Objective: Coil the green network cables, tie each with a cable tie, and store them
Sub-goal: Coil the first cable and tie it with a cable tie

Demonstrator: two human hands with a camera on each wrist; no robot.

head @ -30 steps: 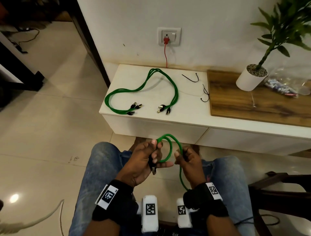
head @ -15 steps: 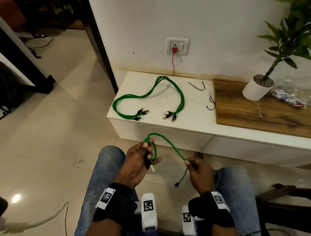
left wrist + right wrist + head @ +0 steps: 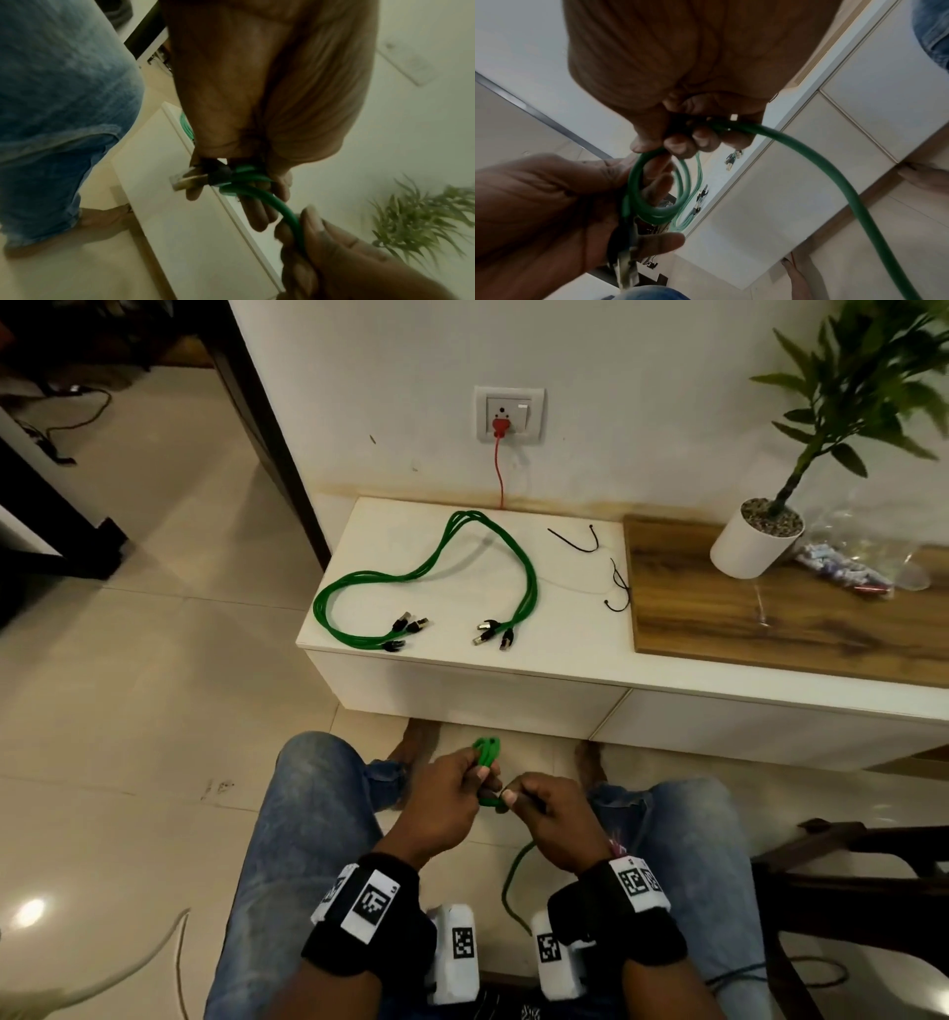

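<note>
Over my lap, my left hand grips a small coil of green network cable, its plug sticking out between the fingers. My right hand pinches the same cable right beside the coil; the loose end trails down between my knees. More green cables lie spread on the white cabinet, with plugs at both ends. Two black cable ties lie on the cabinet, right of those cables.
A wooden board covers the cabinet's right part, carrying a white plant pot and a clear plastic bag. A red plug sits in the wall socket. A dark chair stands to my right.
My hands came together: the right hand, which was held apart with a long span of cable, now brings the cable up to the coil in the left hand. The coil has grown tighter.
</note>
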